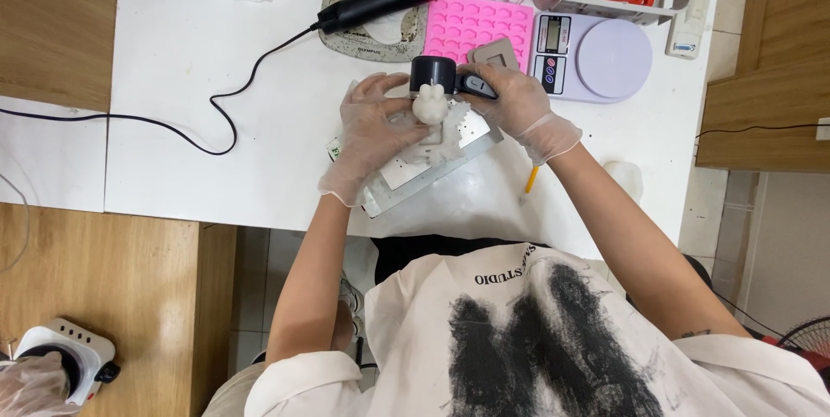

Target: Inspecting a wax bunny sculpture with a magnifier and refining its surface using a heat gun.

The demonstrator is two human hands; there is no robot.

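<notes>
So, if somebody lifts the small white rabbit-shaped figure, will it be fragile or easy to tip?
The white rabbit-shaped figure probably tips easily: it looks small and narrow, and the left hand steadies it. Its two thin ears could well chip, so likely fragile. It seems light for its size, though the material cannot be told.

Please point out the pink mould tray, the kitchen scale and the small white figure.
pink mould tray (471, 26), head view, its dimpled top.
kitchen scale (614, 57), head view, its round platform.
small white figure (429, 107), head view, its body.
</notes>
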